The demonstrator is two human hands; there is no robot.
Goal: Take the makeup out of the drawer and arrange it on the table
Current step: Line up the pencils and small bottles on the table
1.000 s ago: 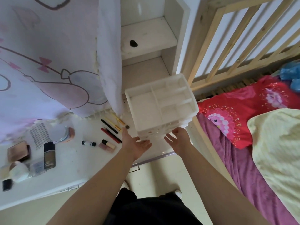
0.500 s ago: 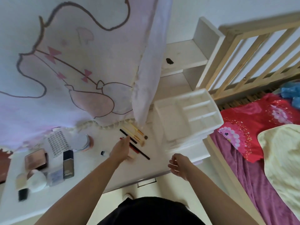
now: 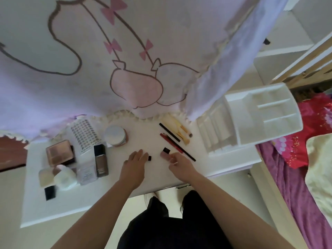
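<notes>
Leaning over the bench (image 3: 125, 191), the person has both hands down among the makeup, a little way from the white organiser (image 3: 255, 119), which sits emptied at the bench's end. The pink tube (image 3: 165, 153) lies between the two hands. Its black cap points away from the person and its long axis slants slightly toward the organiser. The right hand (image 3: 177, 163) is the nearer one. Its fingers are curled in at the tube's near end and look to be pinching it, though the contact itself is partly hidden.

The left hand (image 3: 135, 159), on the side farther from the organiser, lies palm down with its fingers straight. It grips nothing. The black end of a small tube (image 3: 149, 158) shows at its fingertips, and I can't tell whether the hand presses it or only covers it.

Between the pink tube and the organiser lie the pencils (image 3: 175, 143) and brushes (image 3: 181, 131), roughly parallel. I'd guess the tube is about to be lined up with them, which would take only a short slide organiser-wards.
</notes>
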